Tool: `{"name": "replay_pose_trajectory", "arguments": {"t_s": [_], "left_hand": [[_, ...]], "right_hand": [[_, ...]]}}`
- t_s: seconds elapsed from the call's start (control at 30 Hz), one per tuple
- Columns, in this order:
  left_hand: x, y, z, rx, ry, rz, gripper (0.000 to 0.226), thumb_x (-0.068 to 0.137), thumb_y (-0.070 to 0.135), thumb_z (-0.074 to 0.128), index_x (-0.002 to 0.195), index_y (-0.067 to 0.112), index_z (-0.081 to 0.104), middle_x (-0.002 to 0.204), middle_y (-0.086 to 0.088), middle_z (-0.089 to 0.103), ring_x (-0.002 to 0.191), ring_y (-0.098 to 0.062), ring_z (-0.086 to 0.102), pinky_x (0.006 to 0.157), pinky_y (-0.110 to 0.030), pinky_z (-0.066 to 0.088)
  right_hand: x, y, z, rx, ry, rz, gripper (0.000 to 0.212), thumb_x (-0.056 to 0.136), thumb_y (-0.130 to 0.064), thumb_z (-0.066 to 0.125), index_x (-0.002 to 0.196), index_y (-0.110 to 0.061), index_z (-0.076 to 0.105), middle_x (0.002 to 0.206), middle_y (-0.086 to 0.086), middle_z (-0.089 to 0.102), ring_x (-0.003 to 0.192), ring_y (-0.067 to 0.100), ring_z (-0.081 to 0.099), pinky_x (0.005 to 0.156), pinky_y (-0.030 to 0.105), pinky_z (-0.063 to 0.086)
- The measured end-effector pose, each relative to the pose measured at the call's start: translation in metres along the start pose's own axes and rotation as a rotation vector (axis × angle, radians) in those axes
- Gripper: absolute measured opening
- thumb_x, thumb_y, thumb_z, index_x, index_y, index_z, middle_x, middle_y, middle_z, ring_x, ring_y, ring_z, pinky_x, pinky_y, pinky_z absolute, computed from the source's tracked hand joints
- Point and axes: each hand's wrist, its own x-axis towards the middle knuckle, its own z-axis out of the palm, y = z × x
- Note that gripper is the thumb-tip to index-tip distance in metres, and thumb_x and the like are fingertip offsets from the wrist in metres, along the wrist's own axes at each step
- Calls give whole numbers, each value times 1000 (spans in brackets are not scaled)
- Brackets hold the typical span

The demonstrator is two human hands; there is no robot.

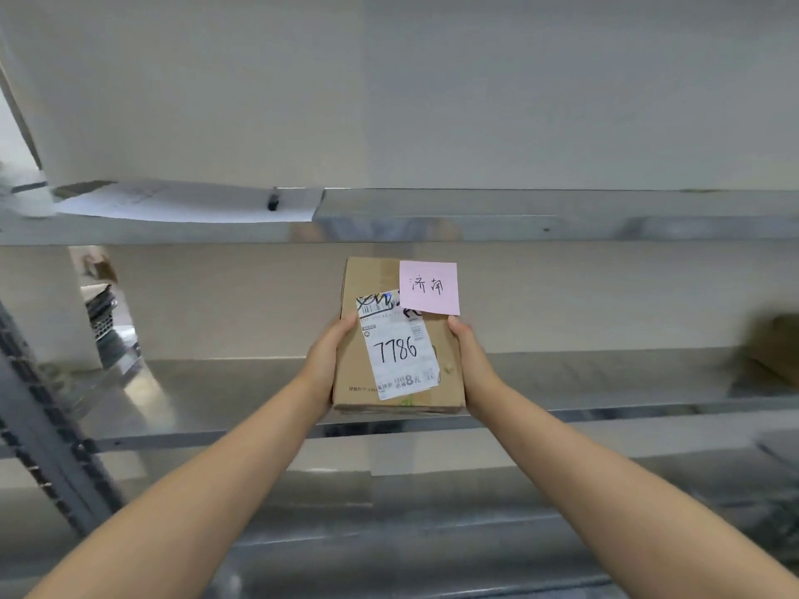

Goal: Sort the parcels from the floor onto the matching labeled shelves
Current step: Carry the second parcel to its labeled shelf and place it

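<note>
A brown cardboard parcel (445, 356) is held out in front of me over the middle metal shelf (216, 391). It bears a white shipping label (400, 352) with "7786" handwritten on it and a pink sticky note (429, 287) with handwritten characters at its top right corner. My left hand (328, 356) grips the parcel's left side and my right hand (469, 361) grips its right side. Whether the parcel's underside touches the shelf is hidden.
An upper metal shelf (540, 222) carries a white sheet of paper (186, 205) with a dark clip. Another brown parcel (774, 348) sits blurred at the far right of the middle shelf. A perforated grey upright (47, 438) stands at left. A lower shelf (432, 533) runs below.
</note>
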Motion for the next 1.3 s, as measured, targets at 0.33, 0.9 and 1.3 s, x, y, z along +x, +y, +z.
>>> {"name": "replay_pose_trajectory", "arguments": {"t_s": [0.33, 0.9, 1.3], "left_hand": [[26, -31, 105, -5, -222, -48, 44, 93, 40, 46, 126, 13, 58, 108, -13, 70, 88, -31, 67, 75, -40, 55], [46, -53, 206, -22, -626, -172, 46, 96, 34, 42, 132, 7, 51, 106, -15, 68, 79, -27, 69, 59, -32, 59], [30, -86, 273, -9, -835, -262, 54, 86, 39, 53, 130, 6, 53, 126, -25, 60, 104, -40, 61, 89, -52, 49]], "right_hand": [[-29, -38, -103, -68, 197, -113, 56, 77, -51, 46, 121, -20, 59, 121, 10, 68, 114, 31, 62, 101, 50, 46], [-97, -65, -180, -63, 454, -171, 60, 74, -54, 54, 128, -29, 48, 125, 9, 66, 113, 36, 62, 98, 60, 46], [-167, -72, -214, 61, 645, -169, 49, 94, -39, 46, 136, -15, 45, 123, 16, 65, 91, 26, 70, 65, 32, 59]]}}
